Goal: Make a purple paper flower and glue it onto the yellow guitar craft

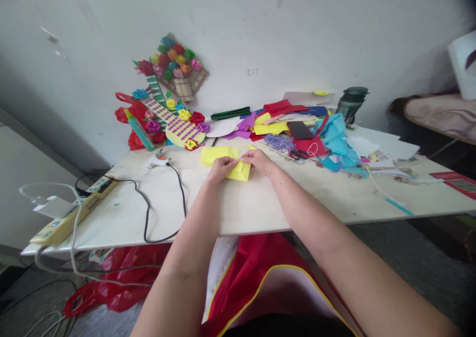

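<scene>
A piece of folded yellow crepe paper [211, 155] lies on the white table, spread to both sides of my hands. My left hand [222, 167] pinches it near the middle, fingers closed. Close beside it, my right hand [258, 160] has thumb and forefinger pressed together on the paper's upper right part. The two hands almost meet at the fingertips. The paper's lower right corner [242, 173] shows between and below the hands. Parts of the paper under the fingers are hidden.
At the left stand a hot glue gun [158, 161], a green glue bottle [140, 130] and a power strip [80, 210]. Paper-flower crafts [174, 124] lean at the wall. Coloured paper [275, 124], scissors [298, 154], a phone [299, 130] and a dark bottle [351, 104] lie or stand at the right.
</scene>
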The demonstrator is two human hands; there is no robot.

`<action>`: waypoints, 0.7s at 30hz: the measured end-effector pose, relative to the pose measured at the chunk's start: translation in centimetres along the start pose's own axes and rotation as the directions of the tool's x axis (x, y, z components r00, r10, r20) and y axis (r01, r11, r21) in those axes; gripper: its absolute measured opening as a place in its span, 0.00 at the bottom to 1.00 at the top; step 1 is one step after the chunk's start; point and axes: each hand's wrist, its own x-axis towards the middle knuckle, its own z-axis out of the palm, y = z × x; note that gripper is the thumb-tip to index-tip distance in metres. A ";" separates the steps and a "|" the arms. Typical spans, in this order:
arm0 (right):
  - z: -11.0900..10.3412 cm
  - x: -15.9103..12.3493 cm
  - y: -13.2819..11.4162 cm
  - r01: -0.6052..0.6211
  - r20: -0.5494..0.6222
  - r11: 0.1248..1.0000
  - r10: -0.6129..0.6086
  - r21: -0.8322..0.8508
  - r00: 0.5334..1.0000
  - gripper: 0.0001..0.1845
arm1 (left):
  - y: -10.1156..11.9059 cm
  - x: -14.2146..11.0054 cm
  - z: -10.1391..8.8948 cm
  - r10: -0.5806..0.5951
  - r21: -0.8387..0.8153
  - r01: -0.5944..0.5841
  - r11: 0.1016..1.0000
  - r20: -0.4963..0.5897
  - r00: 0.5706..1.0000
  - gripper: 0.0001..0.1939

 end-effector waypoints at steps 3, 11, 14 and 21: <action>0.1 0.0 0.2 0.016 -0.006 1.000 -0.016 -0.017 1.000 0.05 | 0.2 -0.1 0.1 -0.002 -0.010 0.002 1.000 -0.002 1.000 0.17; 0.0 0.2 0.3 0.035 -0.060 0.997 -0.039 -0.067 0.997 0.08 | 0.1 -0.1 0.0 -0.025 -0.016 0.025 1.000 -0.011 1.000 0.17; -0.2 0.3 0.4 0.048 -0.068 0.998 -0.052 -0.051 0.996 0.09 | 0.0 -0.1 -0.1 -0.052 -0.016 0.052 0.999 -0.007 0.999 0.18; -0.2 0.2 0.7 0.035 0.026 0.999 -0.034 -0.026 0.999 0.13 | 0.0 0.0 0.0 -0.012 -0.025 0.012 1.000 -0.004 1.000 0.18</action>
